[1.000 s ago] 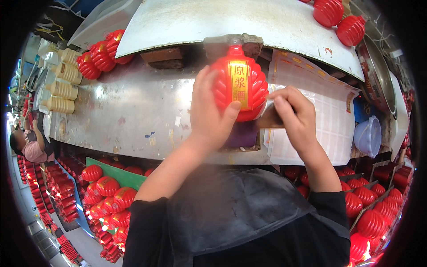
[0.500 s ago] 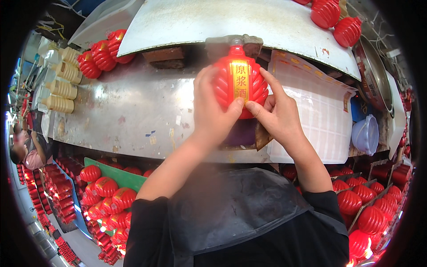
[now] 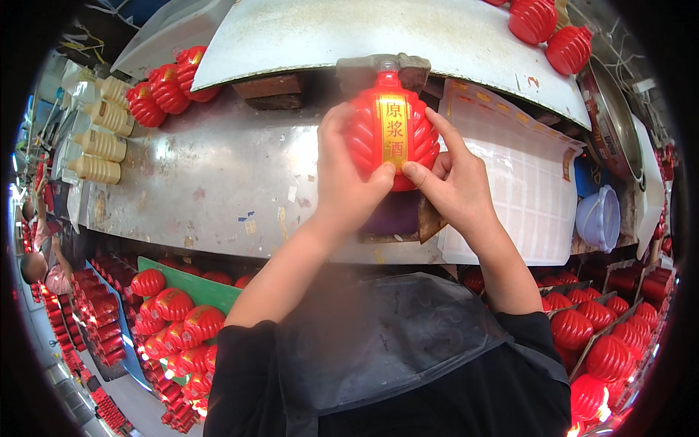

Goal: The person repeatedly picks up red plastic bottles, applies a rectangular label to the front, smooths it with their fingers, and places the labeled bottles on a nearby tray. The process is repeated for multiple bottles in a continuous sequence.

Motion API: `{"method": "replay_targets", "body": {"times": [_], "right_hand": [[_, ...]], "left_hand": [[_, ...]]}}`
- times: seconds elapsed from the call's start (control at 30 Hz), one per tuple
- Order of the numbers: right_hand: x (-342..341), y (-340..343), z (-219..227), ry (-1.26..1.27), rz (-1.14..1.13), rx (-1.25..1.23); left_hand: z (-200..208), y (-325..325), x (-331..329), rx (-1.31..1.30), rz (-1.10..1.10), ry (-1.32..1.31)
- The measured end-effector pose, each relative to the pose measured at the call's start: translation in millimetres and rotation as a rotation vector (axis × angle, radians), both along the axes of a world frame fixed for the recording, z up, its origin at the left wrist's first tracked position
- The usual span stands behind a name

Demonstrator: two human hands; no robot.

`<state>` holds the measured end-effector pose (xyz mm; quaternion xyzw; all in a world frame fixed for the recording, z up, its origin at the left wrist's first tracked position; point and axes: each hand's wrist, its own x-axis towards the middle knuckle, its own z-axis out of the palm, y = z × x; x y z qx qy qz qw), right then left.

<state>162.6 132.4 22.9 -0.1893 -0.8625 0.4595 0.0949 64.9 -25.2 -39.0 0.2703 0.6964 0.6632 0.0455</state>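
A round red ribbed bottle [image 3: 422, 131] lies on its back in front of me, its clear-tipped neck pointing away. Down its middle runs a gold and red label strip [image 3: 394, 124]. My left hand [image 3: 349, 164] wraps the bottle's left side, and my right hand [image 3: 455, 171] wraps its right side. Both thumbs press on the label's near end. Under the bottle shows a purple cloth or pad [image 3: 393, 218], mostly hidden. A sheet of clear labels or backing [image 3: 510, 182] lies to the right of my right hand.
A raised white board [image 3: 378, 33] spans the far side, with red bottles [image 3: 568, 49] at its right. More red bottles [image 3: 167, 89] and beige bottles [image 3: 102, 146] stand at left. A lilac bucket [image 3: 598, 220] sits at right. Crates of red bottles [image 3: 611, 357] flank me; another person [image 3: 54, 269] is at far left.
Both thumbs stay at the label's lower end, and the bottle has shifted very slightly away. The person at far left has moved.
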Motion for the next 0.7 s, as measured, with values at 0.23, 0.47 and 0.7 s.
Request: {"method": "replay_targets", "body": {"times": [0.23,0.47,0.7], "right_hand": [[4.6,12.5,1.6,-0.038,0.039,-0.355],[6.4,9.7,-2.9,-0.067,-0.016,-0.406],[1.5,12.1,-0.1,-0.076,-0.02,-0.486]], "left_hand": [[-4.3,-12.0,-4.4,0.068,-0.066,-0.048],[3.1,-15.7,0.2,-0.177,-0.031,0.316],[4.0,-11.6,1.7,-0.211,-0.018,0.346]]}}
